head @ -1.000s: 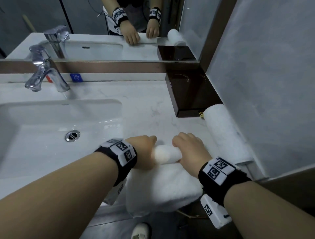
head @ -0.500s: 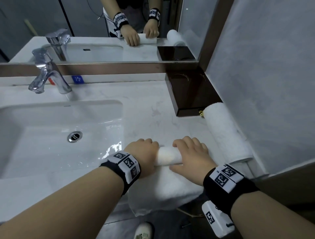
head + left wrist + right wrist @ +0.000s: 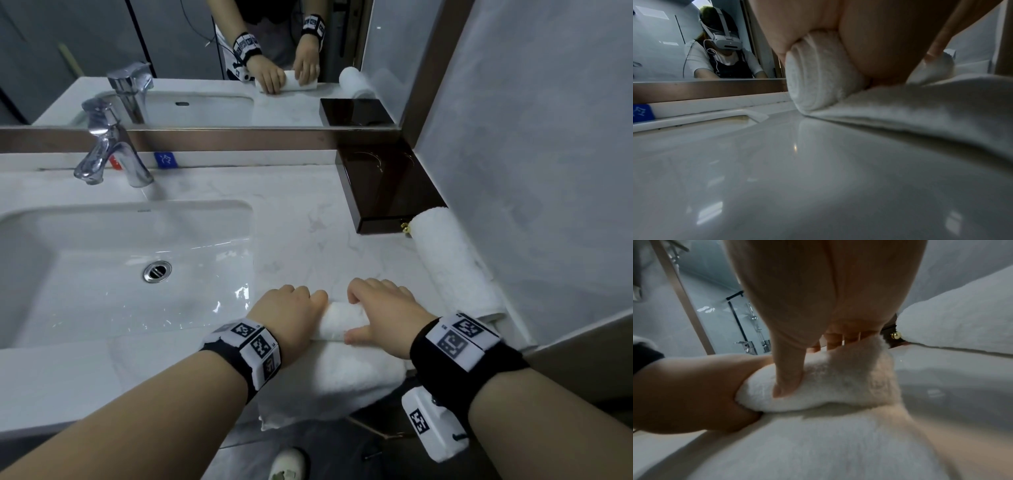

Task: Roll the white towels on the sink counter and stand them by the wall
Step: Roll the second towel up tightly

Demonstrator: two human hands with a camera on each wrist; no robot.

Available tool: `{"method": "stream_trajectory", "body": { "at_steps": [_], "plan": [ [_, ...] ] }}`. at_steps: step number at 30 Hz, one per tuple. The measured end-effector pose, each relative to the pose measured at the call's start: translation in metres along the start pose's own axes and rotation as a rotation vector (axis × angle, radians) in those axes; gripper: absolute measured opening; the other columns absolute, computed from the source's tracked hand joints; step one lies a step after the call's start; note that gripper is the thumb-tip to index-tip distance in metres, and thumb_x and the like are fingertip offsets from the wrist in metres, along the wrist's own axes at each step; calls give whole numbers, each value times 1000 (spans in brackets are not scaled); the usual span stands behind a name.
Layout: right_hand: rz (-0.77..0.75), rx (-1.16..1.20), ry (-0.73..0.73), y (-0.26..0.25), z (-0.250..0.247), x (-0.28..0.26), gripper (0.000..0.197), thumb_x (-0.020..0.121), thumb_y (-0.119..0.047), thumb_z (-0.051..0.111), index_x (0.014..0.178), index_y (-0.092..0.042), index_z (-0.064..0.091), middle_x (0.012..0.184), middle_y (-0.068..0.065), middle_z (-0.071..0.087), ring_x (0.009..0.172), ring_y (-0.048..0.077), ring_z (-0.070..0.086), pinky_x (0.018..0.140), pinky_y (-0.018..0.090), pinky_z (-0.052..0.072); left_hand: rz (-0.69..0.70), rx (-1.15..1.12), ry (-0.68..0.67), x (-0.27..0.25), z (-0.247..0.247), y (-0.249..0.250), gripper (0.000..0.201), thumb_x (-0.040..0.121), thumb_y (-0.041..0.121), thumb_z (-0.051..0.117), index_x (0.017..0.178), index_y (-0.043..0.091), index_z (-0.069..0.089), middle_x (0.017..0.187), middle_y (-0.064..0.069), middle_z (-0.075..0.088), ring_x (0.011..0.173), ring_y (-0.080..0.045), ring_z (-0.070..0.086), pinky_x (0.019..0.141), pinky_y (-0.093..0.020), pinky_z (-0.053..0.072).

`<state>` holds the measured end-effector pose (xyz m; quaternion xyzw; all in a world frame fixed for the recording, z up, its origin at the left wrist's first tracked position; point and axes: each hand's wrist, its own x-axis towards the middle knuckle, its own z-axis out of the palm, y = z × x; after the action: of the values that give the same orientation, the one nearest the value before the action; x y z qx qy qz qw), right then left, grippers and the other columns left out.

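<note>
Your left hand [image 3: 291,317] and right hand [image 3: 383,318] both grasp the half-rolled towel [image 3: 340,325], roll axis running hand to hand, unrolled tail overhanging the marble counter [image 3: 291,212] toward you.

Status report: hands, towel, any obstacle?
Left hand and right hand grip the towel, half rolled. Finished roll lies by the wall. Nothing in the way.

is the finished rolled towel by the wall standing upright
No, the finished rolled towel lies on its side along the wall, in front of the dark box.
</note>
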<state>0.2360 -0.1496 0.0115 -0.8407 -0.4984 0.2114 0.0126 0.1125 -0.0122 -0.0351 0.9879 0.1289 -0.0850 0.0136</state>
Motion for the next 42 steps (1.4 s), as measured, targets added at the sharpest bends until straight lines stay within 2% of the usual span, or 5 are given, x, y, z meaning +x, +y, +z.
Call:
{"method": "stream_trajectory", "body": {
  "at_steps": [7, 22, 30, 38, 42],
  "plan": [
    [26, -252, -167, -6, 8, 8, 53, 83, -63, 58, 113, -19, 49, 115, 4, 46, 104, 25, 42, 89, 39, 36, 18, -4, -26, -2, -1, 1, 33, 86, 26, 57, 114, 21, 40, 109, -4, 56, 99, -26, 55, 79, -37, 47],
    [-60, -258, 232, -9, 50, -20, 26, 86, -36, 61, 106, -23, 49, 106, -3, 54, 95, 23, 50, 78, 37, 31, 41, -368, -268, -16, -9, -16, 76, 66, 73, 56, 123, 25, 49, 114, 5, 51, 108, -16, 48, 88, -27, 35],
    [-52, -265, 302, -6, 59, -29, 39, 71, -40, 76, 98, -22, 55, 91, -5, 55, 80, 21, 53, 74, 35, 41, 37, -229, -380, -1, -19, -4, 29, 73, 38, 70, 95, 23, 60, 91, 4, 68, 79, -16, 64, 53, -21, 38],
    [-15, 65, 168, -4, 31, -18, 51, 91, -58, 45, 132, -27, 46, 126, -4, 51, 116, 21, 43, 101, 37, 33, -32, -367, -289, -6, -25, -27, 32, 73, 28, 70, 101, 25, 54, 95, 7, 63, 86, -15, 62, 71, -30, 51],
    [29, 207, 19, -1, 15, -12, 52, 92, -54, 51, 137, -29, 46, 130, -2, 50, 120, 21, 45, 104, 38, 36, -14, -350, -260, -6, -25, -31, 35, 74, 25, 70, 100, 27, 47, 93, 10, 58, 83, -15, 59, 68, -29, 47]
  ]
}}
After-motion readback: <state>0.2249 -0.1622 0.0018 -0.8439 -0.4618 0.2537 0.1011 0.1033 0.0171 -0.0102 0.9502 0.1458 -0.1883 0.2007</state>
